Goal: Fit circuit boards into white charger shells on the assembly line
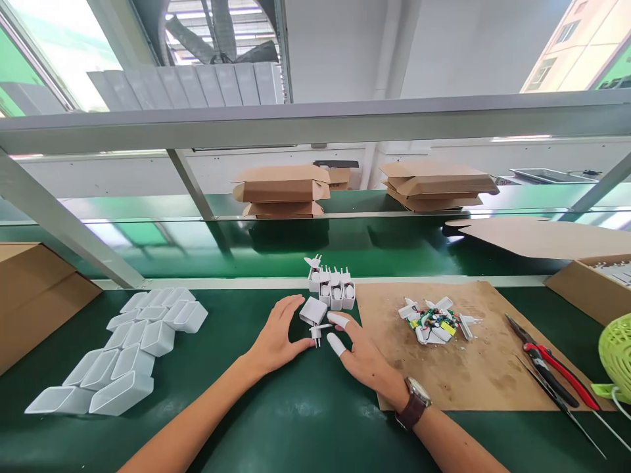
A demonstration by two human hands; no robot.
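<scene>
A white open plastic housing (313, 311) and a small white plug piece with metal pins (316, 332) lie on the green table between my hands. My left hand (279, 335) rests at their left, fingers apart, its thumb tip close to the plug piece. On the other side my right hand (362, 355) has spread fingers, two of them in white finger covers, with the tips beside the housing and plug piece. Whether either hand touches the pieces I cannot tell. Just beyond stand several white charger housings (336, 294) with plug pieces, one plug piece tilted on top.
Rows of empty white housings (133, 345) lie at left. At right, brown cardboard (394, 368) bears a pile of circuit boards and white parts (436, 322), plus red-handled pliers (547, 361) and tweezers (562, 407). A green fan (616, 355) and an open box (576, 289) stand far right.
</scene>
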